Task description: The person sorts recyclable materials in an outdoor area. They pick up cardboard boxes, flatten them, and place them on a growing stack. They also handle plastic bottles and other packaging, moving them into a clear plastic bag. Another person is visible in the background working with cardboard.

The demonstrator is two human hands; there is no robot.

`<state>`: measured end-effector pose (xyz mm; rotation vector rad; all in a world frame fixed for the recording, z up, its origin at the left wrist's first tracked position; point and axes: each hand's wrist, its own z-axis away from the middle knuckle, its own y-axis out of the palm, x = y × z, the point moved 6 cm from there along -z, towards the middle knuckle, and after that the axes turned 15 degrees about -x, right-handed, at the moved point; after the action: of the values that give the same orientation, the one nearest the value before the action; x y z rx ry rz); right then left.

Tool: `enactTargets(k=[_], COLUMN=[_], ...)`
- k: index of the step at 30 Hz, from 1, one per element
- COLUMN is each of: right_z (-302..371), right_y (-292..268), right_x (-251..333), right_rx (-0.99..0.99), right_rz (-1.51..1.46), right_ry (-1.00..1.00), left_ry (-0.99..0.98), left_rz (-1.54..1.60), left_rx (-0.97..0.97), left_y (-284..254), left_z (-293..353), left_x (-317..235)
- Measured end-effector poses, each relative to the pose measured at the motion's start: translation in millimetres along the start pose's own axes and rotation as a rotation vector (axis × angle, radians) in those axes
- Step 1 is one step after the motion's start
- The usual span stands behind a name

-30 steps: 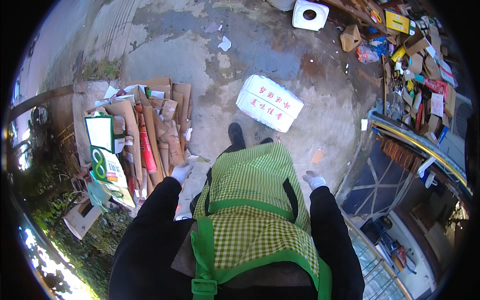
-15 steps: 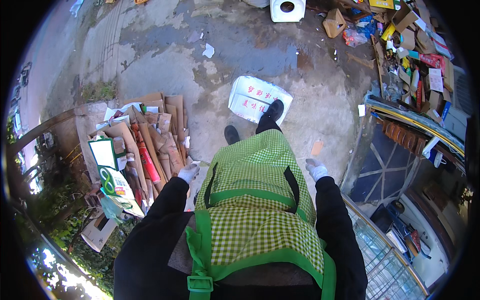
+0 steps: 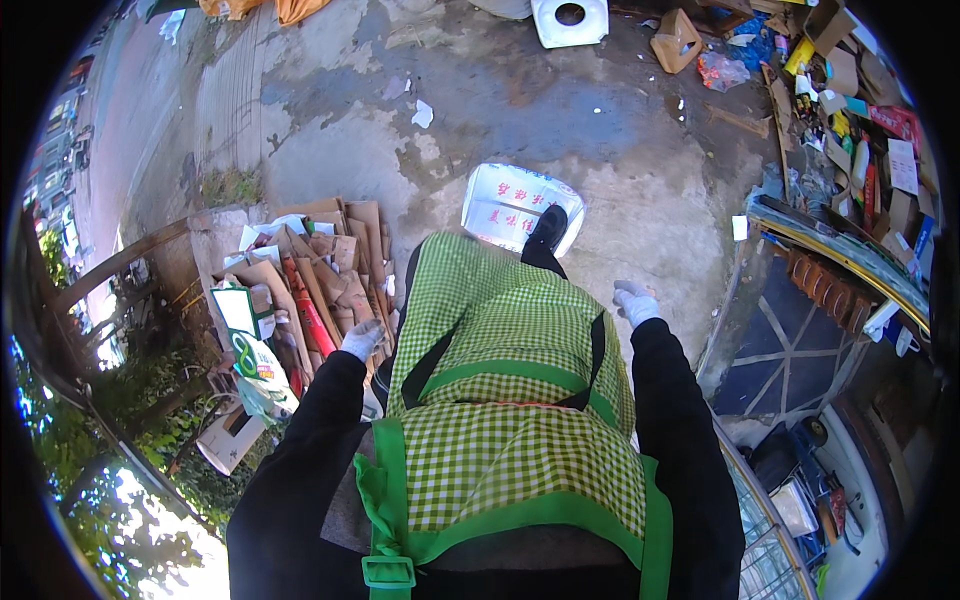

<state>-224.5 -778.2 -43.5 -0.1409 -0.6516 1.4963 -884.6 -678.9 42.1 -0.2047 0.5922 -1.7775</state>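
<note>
My left hand (image 3: 362,340) wears a pale glove and hangs beside a stack of flattened cardboard (image 3: 335,265), apart from it. Its fingers look loosely bent, with nothing visible in them. My right hand (image 3: 636,302), gloved too, is held out over the concrete to the right, fingers apart and nothing in them. Between my arms spreads a green checked apron (image 3: 500,350), bulging over my left knee. One dark shoe (image 3: 547,228) of mine rests on a flattened white carton with red print (image 3: 500,205). The apron hides my other foot.
Mixed waste and boxes (image 3: 850,130) are heaped at the far right. A yellow-edged panel (image 3: 850,250) and a wire rack (image 3: 760,540) stand to the right. A white plastic piece with a round hole (image 3: 570,25) lies far ahead. Plants (image 3: 140,410) grow at left.
My left knee has come up under the apron, and that foot is out of sight. My right hand has moved a little forward. The surroundings have shifted to the right in the view.
</note>
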Motion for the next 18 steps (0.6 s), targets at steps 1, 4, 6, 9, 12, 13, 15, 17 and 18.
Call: enactTargets(k=[1, 4, 6, 9, 12, 13, 15, 17, 18], right_z=[1, -2, -3, 2, 19, 25, 39, 50, 52], right_y=[-1, -2, 1, 7, 11, 10, 13, 15, 18], right_x=[13, 23, 16, -8, -40, -48, -61, -67, -66], right_rx=[0.003, -0.025, -0.039, -0.041, -0.057, -0.070, -0.071, -0.092, -0.091], right_rz=[-0.034, 0.038, -0.061, -0.138, -0.125, -0.093, -0.119, -0.153, -0.169], right_ry=[-0.020, 0.036, 0.040, 0.066, 0.166, 0.199, 0.271, 0.349, 0.334], left_ry=[0.005, 0.024, 0.118, 0.158, 0.122, 0.176, 0.210, 0.263, 0.222], left_rz=[0.012, 0.072, 0.055, 0.108, -0.128, -0.152, -0.233, -0.283, -0.274], left_rx=[-0.015, 0.011, 0.086, 0.294, 0.172, 0.087, 0.053, 0.067, 0.107], left_y=[1, 2, 2, 6, 1, 3, 6, 11, 13], left_z=[1, -5, -18, -40, -65, -68, -74, -81, -89], left_x=[3, 11, 5, -21, -62, -83, -125, -159, -169])
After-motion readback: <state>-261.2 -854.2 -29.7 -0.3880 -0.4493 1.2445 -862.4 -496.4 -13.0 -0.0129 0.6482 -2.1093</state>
